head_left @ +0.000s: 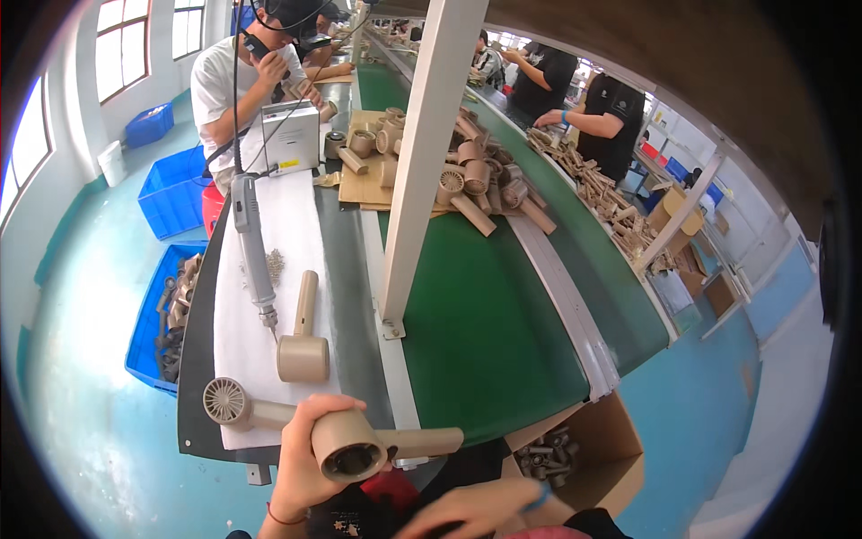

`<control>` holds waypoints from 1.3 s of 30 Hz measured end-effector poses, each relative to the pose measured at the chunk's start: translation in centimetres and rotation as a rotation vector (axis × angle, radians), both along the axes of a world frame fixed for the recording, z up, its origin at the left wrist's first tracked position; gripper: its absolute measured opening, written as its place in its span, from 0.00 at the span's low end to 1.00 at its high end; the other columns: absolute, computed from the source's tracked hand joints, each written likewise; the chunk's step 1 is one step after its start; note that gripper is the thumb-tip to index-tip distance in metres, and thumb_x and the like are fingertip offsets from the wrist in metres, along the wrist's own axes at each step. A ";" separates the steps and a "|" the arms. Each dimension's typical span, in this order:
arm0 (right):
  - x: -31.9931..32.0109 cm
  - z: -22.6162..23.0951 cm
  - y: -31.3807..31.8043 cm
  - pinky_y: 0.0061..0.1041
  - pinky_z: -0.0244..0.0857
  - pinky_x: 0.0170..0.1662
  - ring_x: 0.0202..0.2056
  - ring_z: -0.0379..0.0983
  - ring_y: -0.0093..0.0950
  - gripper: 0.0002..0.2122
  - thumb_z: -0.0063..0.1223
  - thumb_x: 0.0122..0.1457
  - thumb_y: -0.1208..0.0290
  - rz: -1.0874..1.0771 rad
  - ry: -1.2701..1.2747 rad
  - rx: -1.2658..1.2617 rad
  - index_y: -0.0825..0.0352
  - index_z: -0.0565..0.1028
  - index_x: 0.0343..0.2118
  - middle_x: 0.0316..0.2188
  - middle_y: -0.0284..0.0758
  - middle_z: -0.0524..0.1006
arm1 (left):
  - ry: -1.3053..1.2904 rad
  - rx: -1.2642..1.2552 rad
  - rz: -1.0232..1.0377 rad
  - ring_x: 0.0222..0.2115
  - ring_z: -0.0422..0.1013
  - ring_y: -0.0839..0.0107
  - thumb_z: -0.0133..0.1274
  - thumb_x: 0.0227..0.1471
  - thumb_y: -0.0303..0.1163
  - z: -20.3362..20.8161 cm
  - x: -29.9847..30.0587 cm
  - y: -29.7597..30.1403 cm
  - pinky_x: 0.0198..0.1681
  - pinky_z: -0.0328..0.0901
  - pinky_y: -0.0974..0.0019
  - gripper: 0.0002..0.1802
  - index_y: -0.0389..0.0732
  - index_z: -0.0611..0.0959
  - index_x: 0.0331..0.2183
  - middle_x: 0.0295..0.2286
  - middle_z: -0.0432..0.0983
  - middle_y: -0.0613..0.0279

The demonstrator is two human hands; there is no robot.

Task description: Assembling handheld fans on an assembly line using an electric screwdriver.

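Note:
A beige hair dryer housing [341,438] is gripped by my left hand [310,454] around its barrel. Its open round end faces me, and the handle points right. Blurred at the lower edge, my right hand [476,508] has its fingers stretched out and nothing visible in them. Beside my left hand another beige housing [226,402] lies with a vaned grille on its end. A third housing [303,357] rests just beyond, handle pointing away. Above it hangs a grey electric screwdriver [255,247], bit downward. Small screws [274,263] lie in a pile on the white mat [292,211].
A white post [422,153] rises beside the green conveyor belt [476,314]. More housings [476,166] are heaped farther along. Blue bins [148,337] stand left; a cardboard box [620,440] of parts sits right. A person in white [215,81] and others work along the line.

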State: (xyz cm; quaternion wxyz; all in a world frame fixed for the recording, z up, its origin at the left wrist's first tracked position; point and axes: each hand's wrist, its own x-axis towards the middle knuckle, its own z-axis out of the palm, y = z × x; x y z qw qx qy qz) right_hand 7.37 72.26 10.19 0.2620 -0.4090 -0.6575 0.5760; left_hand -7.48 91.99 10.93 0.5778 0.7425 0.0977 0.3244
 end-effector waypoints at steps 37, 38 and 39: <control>34.3 6.1 27.4 0.28 0.62 0.52 0.47 0.69 0.28 0.17 0.47 0.60 0.71 -1.351 -0.119 0.814 0.68 0.67 0.52 0.46 0.37 0.73 | -0.773 0.608 0.837 0.43 0.69 0.53 0.54 0.49 0.47 11.5 -7.1 9.4 0.49 0.65 0.52 0.35 0.37 0.66 0.53 0.50 0.65 0.42; 31.5 5.2 26.8 0.28 0.61 0.52 0.48 0.68 0.28 0.17 0.46 0.60 0.73 -1.394 0.100 0.745 0.69 0.66 0.52 0.47 0.37 0.73 | -0.790 0.635 0.854 0.43 0.69 0.53 0.54 0.50 0.46 12.2 -7.3 9.6 0.49 0.65 0.52 0.34 0.37 0.66 0.53 0.50 0.65 0.42; 29.3 6.0 24.3 0.27 0.60 0.53 0.49 0.67 0.27 0.18 0.45 0.59 0.75 -1.444 0.290 0.682 0.69 0.66 0.53 0.48 0.37 0.72 | -0.831 0.639 0.852 0.44 0.69 0.52 0.54 0.50 0.46 13.2 -7.0 9.8 0.49 0.65 0.53 0.34 0.37 0.66 0.53 0.50 0.65 0.42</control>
